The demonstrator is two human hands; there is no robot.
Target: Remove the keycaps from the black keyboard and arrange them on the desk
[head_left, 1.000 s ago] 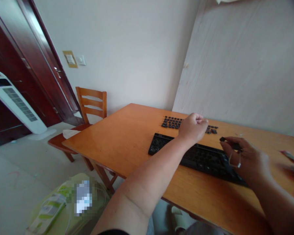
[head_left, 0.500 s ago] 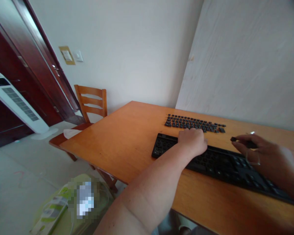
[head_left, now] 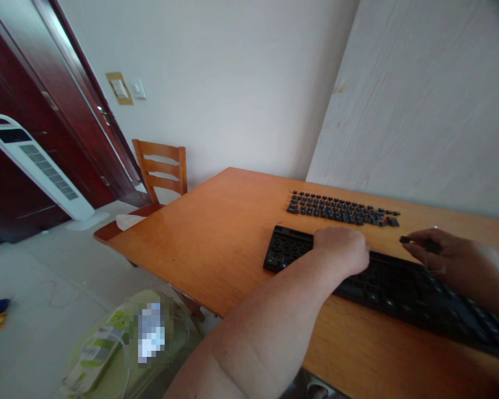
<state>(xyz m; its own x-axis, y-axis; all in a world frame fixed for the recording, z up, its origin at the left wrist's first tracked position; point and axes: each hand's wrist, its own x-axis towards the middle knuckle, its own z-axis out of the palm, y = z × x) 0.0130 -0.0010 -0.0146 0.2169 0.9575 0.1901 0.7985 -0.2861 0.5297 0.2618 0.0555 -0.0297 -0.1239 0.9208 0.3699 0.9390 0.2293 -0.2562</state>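
Note:
A black keyboard [head_left: 399, 299] lies on the wooden table [head_left: 216, 233], with many bare key positions at its left end. My left hand [head_left: 341, 249] is closed over the upper middle of the keyboard; its fingertips and anything in them are hidden. Just beyond the keyboard's upper edge, my right hand [head_left: 461, 255] pinches a small black keycap [head_left: 405, 240] between thumb and forefinger. A dark piece with a thin wire loop [head_left: 438, 267], like a keycap puller, is tucked in the same hand. Rows of loose black keycaps [head_left: 341, 209] are laid out behind the keyboard.
The table's back edge meets a wall, with a grey panel [head_left: 419, 111] at right. A wooden chair [head_left: 162, 166] stands at the far left end. Near me at left, a stool [head_left: 149, 382] carries a power strip [head_left: 93, 360] and a blurred object.
The view has swung slightly left, so the table and keyboard appear further right. My left hand has slid a little right along the keyboard. My right hand still pinches the keycap.

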